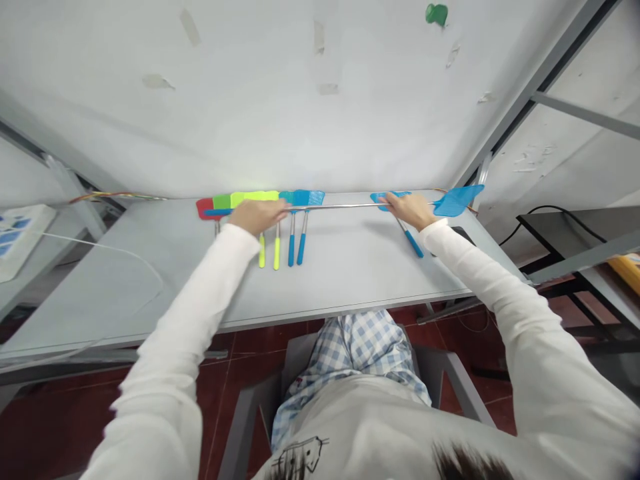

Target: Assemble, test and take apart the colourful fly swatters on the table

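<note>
Both of my hands hold a blue fly swatter (345, 206) level above the table, its metal rod stretched long between them. My left hand (259, 215) is closed round the rod near the blue handle, which points left. Near the blue head, my right hand (411, 209) grips the other end of the rod. Behind my left hand lie several fly swatters in a row: red (203, 207), green (221, 201), yellow (255, 196) and blue (309, 197), handles toward me. Another blue fly swatter (413, 245) lies under my right hand, partly covered by it.
The grey table (350, 267) runs along a white wall (300, 100). A dark flat object (463, 235) lies right of my right forearm, partly hidden. A white cable (125, 252) crosses the left side. Metal frame bars (550, 60) rise at the right, and a black stand (565, 233) is beyond.
</note>
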Available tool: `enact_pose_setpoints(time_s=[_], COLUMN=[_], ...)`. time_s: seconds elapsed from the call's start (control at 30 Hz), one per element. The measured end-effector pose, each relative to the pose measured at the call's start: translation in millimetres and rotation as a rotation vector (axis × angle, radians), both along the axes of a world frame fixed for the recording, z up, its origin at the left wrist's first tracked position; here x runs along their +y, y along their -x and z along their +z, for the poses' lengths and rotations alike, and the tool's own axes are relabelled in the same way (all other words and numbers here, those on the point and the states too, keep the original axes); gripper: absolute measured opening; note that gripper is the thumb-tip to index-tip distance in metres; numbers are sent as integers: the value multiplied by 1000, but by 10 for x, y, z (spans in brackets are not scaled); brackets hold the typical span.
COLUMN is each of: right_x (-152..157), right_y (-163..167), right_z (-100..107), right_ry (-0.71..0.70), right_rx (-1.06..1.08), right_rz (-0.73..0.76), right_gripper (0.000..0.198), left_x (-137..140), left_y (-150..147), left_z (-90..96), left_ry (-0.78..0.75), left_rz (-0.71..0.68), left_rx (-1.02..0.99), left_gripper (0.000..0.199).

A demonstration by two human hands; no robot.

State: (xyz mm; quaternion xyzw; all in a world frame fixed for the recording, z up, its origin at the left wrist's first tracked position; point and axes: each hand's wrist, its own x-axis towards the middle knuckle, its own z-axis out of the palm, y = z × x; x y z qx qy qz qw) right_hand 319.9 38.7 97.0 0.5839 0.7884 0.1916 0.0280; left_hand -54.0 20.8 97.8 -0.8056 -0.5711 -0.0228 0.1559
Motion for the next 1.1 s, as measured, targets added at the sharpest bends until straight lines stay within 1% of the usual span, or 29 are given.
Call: enact_pose_setpoints(time_s=[0.07, 0.1, 0.13, 0.2, 0.33, 0.47, 0.63, 0.73, 0.83, 1.0, 1.1], right_x=[47, 61, 69, 76, 81, 60, -11, -24, -3, 45, 63], right_y=[-329, -451, -537, -604, -535, -449, -230, -165, -313, -779, -904], right_z=[-60, -83, -100, -115, -80, -4, 92, 108, 64, -66, -87], right_ry=[23, 23, 18, -3, -37, -39, 33, 25, 24, 70, 119], right_rx=[-31, -49, -55, -50, -7, 2, -17, -21, -23, -51, -79], right_rz=[-59, -73, -81, -84, -68, -64, -45, -52, -37, -72, -48], right_gripper=[56, 57, 58, 60, 61, 60, 58, 56, 56, 55, 52], left_x=[-1, -10, -22, -46, -56, -49, -49, -52, -60, -50, -3], left_y=[408, 558, 662, 738, 602, 419, 112, -24, 27, 365, 487], left_z=[-74, -108, -137, -169, -129, -90, -159, -182, -163, -157, -198], left_ry=[13, 17, 18, -11, -64, -62, -10, 13, 33, 20, 28], left_rz=[64, 78, 85, 101, 125, 97, 53, 17, -32, 6, 7], left_rx=[11, 7, -4, -36, -83, -61, -17, -22, -41, -48, -27], left_gripper=[38, 38, 37, 36, 33, 31, 33, 34, 32, 28, 27])
